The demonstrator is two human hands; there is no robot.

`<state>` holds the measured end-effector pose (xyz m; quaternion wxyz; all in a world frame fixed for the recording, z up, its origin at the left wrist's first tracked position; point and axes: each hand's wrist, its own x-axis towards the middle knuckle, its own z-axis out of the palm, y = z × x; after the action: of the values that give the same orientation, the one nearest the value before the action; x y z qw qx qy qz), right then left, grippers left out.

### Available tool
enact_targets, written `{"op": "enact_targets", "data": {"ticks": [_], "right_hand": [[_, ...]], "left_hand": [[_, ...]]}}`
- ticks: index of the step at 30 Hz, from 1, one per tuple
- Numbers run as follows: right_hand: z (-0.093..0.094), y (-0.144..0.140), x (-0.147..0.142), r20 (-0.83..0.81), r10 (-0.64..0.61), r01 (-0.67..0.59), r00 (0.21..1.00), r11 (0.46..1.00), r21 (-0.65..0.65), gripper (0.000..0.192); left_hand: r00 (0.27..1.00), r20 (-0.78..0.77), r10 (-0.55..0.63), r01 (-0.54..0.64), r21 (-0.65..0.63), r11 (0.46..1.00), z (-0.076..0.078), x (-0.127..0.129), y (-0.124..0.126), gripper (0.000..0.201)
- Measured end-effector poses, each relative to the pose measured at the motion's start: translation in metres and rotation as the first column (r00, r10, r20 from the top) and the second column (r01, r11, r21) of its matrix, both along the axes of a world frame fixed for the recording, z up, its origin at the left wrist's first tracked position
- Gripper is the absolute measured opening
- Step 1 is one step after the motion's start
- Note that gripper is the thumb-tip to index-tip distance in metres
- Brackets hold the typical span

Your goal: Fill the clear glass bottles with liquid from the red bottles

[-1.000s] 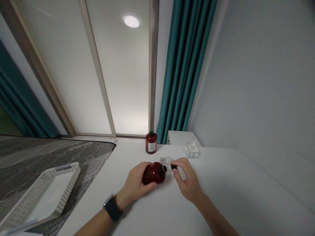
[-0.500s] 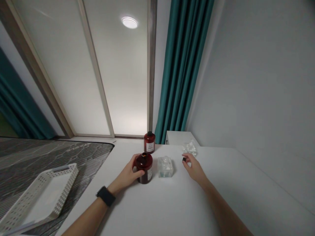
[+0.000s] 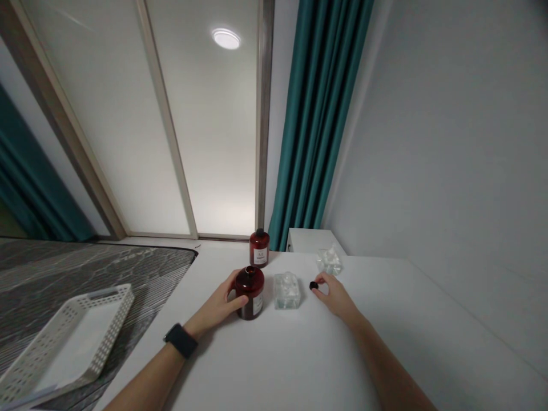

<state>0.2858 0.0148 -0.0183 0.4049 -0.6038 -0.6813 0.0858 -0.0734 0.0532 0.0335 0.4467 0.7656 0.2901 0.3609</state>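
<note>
My left hand (image 3: 221, 302) is wrapped round the side of a dark red bottle (image 3: 249, 288) standing upright on the white table (image 3: 282, 359); the bottle's neck is uncapped. Between thumb and fingertips, my right hand (image 3: 336, 295) pinches a small black bottle cap (image 3: 314, 285) just above the tabletop. A clear lidded box (image 3: 286, 291) sits between my two hands. Behind the held bottle stands a second dark red bottle (image 3: 259, 249) with a black cap on and a pale label.
Crumpled clear plastic (image 3: 329, 261) lies at the back, beyond my right hand. A white perforated basket (image 3: 64, 342) rests on the grey patterned surface at left. Behind the table are a white cabinet (image 3: 314, 238) and a green curtain (image 3: 319, 114); a wall rises at right.
My right hand has shifted slightly left and down with the black cap, which shows more fully now. The left hand stays on the bottle.
</note>
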Motion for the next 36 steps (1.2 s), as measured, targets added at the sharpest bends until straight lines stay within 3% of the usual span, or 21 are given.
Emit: {"op": "enact_targets", "data": {"ticks": [4, 8, 11, 15, 18, 22, 25, 29, 36], "right_hand": [[0.009, -0.003, -0.006, -0.011, -0.045, 0.046, 0.999, 0.994, 0.104, 0.016], [0.026, -0.012, -0.027, -0.03, -0.097, 0.102, 0.995, 0.961, 0.259, 0.02], [0.039, -0.024, -0.056, -0.008, -0.032, 0.033, 0.999, 0.942, 0.334, 0.018], [0.049, -0.039, -0.091, 0.037, 0.085, -0.093, 0.996, 0.92, 0.381, 0.019], [0.05, -0.041, -0.099, 0.018, 0.115, -0.113, 0.993, 0.91, 0.398, 0.022], [0.04, -0.035, -0.095, -0.051, 0.099, -0.076, 0.994, 0.936, 0.343, 0.027], [0.029, -0.028, -0.093, -0.079, 0.104, -0.081, 0.991, 0.965, 0.251, 0.044], [0.018, -0.022, -0.092, -0.116, 0.134, -0.127, 0.984, 0.99, 0.069, 0.069], [0.025, -0.024, -0.084, -0.25, 0.191, -0.218, 0.949, 0.972, -0.087, 0.083]], "left_hand": [[1.0, -0.003, 0.0, 0.0, 0.029, 1.0, 0.003, 0.001, -0.002, 0.06], [0.995, -0.057, 0.088, -0.081, 0.11, 0.991, 0.005, 0.005, -0.005, 0.055], [0.983, -0.1, 0.153, -0.136, 0.158, 0.978, 0.003, 0.007, -0.006, 0.054], [0.976, -0.164, 0.146, -0.109, 0.217, 0.97, 0.003, 0.003, -0.007, 0.067], [0.971, -0.167, 0.174, -0.112, 0.327, 0.938, 0.011, -0.002, -0.008, 0.058], [0.966, -0.135, 0.219, -0.138, 0.446, 0.884, 0.024, -0.005, -0.011, 0.042], [0.966, -0.145, 0.215, -0.12, 0.486, 0.866, 0.029, -0.004, -0.012, 0.039], [0.953, -0.142, 0.267, -0.16, 0.513, 0.843, 0.025, 0.0, -0.01, 0.039], [0.914, -0.118, 0.389, -0.278, 0.516, 0.81, 0.017, 0.006, -0.009, 0.04]]}}
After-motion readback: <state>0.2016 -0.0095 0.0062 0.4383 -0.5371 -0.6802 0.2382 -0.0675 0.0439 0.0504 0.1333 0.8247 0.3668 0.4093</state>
